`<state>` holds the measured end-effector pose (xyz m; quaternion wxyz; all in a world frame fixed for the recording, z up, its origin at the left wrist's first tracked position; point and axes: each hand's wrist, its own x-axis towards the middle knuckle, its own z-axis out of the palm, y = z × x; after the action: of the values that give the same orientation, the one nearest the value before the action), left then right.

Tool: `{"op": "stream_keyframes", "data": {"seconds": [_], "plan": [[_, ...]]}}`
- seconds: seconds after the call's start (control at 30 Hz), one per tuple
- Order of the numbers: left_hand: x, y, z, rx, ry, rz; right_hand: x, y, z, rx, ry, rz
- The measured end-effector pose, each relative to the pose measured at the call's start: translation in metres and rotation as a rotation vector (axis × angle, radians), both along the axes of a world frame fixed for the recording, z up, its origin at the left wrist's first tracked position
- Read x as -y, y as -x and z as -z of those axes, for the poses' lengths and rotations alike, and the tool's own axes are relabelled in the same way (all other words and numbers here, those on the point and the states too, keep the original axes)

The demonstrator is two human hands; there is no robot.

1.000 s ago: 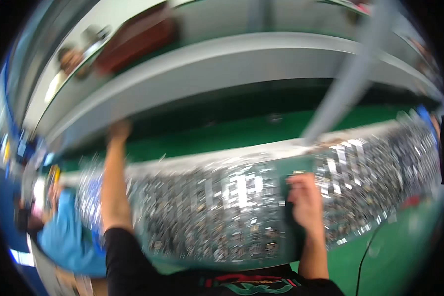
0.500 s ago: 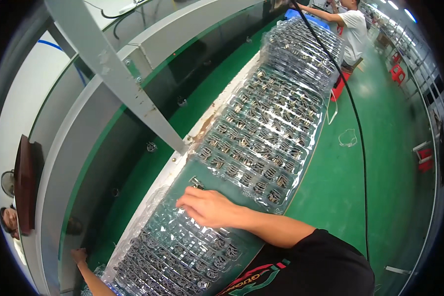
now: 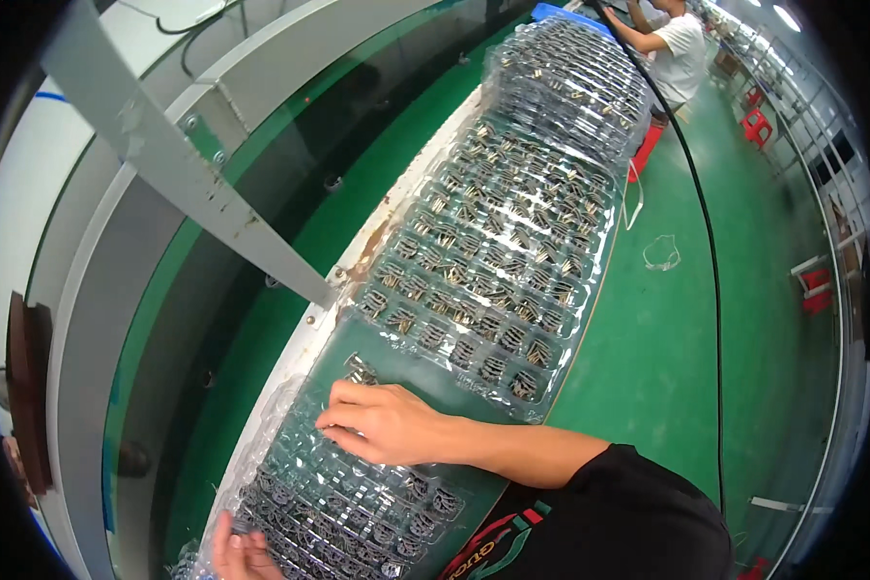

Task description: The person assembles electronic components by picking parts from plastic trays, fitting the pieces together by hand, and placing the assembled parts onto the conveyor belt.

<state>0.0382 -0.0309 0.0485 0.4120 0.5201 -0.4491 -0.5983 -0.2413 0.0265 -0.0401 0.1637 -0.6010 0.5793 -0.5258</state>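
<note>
My right hand (image 3: 382, 425) reaches across from the right with its fingers curled over the far end of the near clear plastic tray (image 3: 295, 440). What its fingertips hold, if anything, is hidden. Just beyond its knuckles, a small pile of metal parts (image 3: 362, 369) lies on the green tabletop (image 3: 435, 379). At the lower edge my left hand (image 3: 242, 553) is partly cut off, its fingers bent together beside the tray's left side. A small greyish thing shows at its fingertips, too unclear to name. Dark metal parts (image 3: 333, 527) fill the near tray's pockets.
Ahead lies a filled clear tray (image 3: 493, 251), with a tall stack of filled trays (image 3: 570, 87) behind it. On the left runs a green belt (image 3: 304, 246) carrying scattered small parts, with a grey metal post (image 3: 193, 184) before it. A co-worker (image 3: 672, 58) sits at the far end.
My left hand has come from over the belt to the near tray's left side. My right hand stays by the pile, fingers still curled. The whole view has shifted slightly.
</note>
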Motion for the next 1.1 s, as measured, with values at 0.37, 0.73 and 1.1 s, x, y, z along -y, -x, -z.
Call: {"op": "stream_keyframes", "data": {"seconds": [0.37,0.73,1.1], "plan": [[-0.032,0.06,0.019,-0.592,-0.263,-0.079,0.025,-0.062,-0.072,0.274,0.316,-0.339],[-0.034,0.031,0.05,-0.713,-0.118,-0.042,0.028,-0.075,-0.067,0.391,0.215,-0.36],[-0.029,0.035,0.045,-0.887,-0.111,0.105,0.041,-0.056,-0.08,0.074,0.191,-0.355]]}}
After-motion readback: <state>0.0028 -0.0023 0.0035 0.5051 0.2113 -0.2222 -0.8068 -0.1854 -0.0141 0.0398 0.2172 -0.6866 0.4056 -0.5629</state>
